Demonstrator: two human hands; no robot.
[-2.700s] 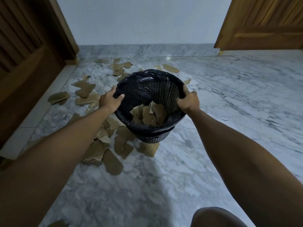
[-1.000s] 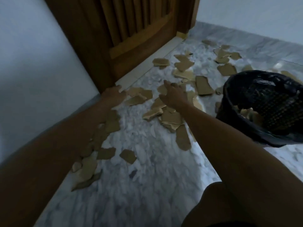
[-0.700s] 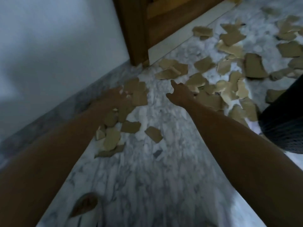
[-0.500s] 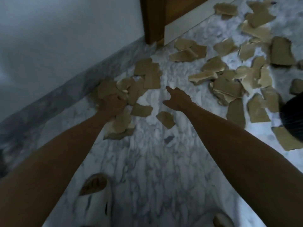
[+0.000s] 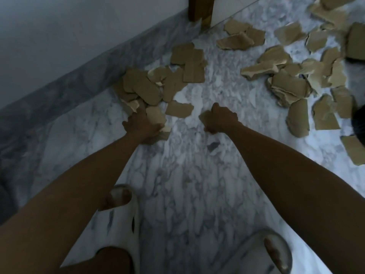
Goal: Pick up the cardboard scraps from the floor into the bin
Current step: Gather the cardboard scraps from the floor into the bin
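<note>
- White slides are on your feet at the bottom of the view: the left slide [image 5: 116, 220] at 7 o'clock, the right slide [image 5: 262, 252] at 5 o'clock, both on the marble floor [image 5: 187, 184].
- Your two bare forearms reach up from the lower corners toward the middle of the frame.
- Your left hand [image 5: 143, 125], just left of centre, is pressed down on the near edge of a heap of scraps [image 5: 142, 89]; its fingers curl around a pale piece [image 5: 156, 116], and more cardboard shows under the palm.
- Your right hand [image 5: 222, 120], just right of centre, is closed to a fist, knuckles up. A small brown corner [image 5: 203, 117] shows at its left side; whether the hand grips it, you cannot tell from here.
- One loose scrap [image 5: 178, 111] lies between your hands, touching neither.
- At 11 o'clock the heap runs along the grey skirting [image 5: 79, 86] below the wall [image 5: 69, 26].
- From 1 to 3 o'clock a wider scatter [image 5: 290, 84] covers the floor, many pieces overlapping.
- Black bin [image 5: 360, 123]: only a sliver shows at 3 o'clock, cut by the frame edge, with scraps just beside it.
- At 12 o'clock the foot of a wooden door frame [image 5: 200, 8] meets the floor, with more cardboard close by.
</note>
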